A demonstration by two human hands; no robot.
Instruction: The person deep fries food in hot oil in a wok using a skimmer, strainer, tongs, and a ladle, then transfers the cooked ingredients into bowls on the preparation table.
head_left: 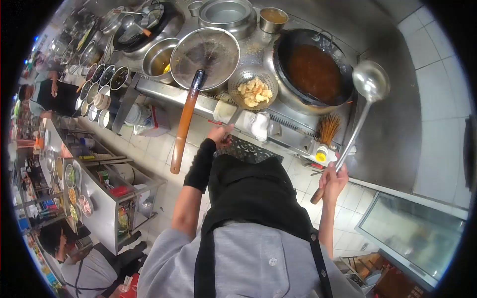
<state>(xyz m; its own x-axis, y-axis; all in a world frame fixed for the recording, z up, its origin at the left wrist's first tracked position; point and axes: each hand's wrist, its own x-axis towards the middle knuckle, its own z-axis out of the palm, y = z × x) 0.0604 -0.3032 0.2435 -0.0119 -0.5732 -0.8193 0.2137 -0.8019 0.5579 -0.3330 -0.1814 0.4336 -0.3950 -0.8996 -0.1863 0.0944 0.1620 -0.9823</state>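
Observation:
My left hand (220, 135) is closed round the handle of a perforated skimmer (237, 113), below its bowl. Pale golden fried pieces (255, 92) lie in that bowl, to the left of a black wok (284, 87) of brown liquid (315, 67). My right hand (334, 181) grips the long handle of a metal ladle (371, 81) near its wooden end. The ladle's bowl is raised at the right of the wok. A large fine strainer (204, 54) with a wooden handle rests left of the skimmer.
A bamboo brush (328, 130) and a yellow-capped bottle (321, 153) stand at the stove's front edge. Metal pots (227, 15) sit behind the strainer, and sauce containers (119, 78) stand at the left. Other people (94, 270) are at the far left. A glass-topped cabinet (407, 233) is at lower right.

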